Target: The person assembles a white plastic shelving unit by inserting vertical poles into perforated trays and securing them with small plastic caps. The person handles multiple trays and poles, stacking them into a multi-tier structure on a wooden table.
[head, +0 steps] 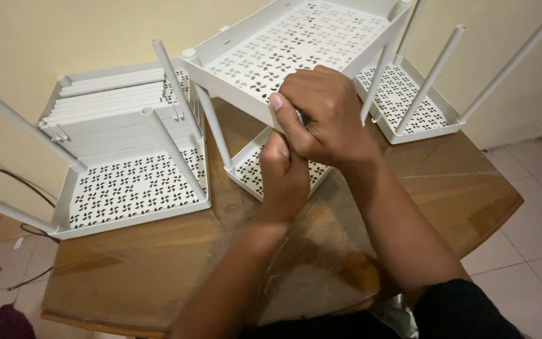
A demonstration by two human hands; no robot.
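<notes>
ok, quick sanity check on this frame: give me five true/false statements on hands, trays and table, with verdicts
1. Both hands grip the near edge of the raised tray. True: the right hand is above the left hand.
2. The table is white plastic. False: glossy brown wood.
3. The left tray holds a bundle of loose white poles. True.
4. The trays are solid. False: perforated with a pinwheel pattern.
5. The right tray has no poles. False: several stand upright.

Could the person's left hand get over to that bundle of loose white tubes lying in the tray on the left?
Probably yes. The left hand is at the raised shelf's edge, but would have to reach past upright poles to the tubes.
</notes>
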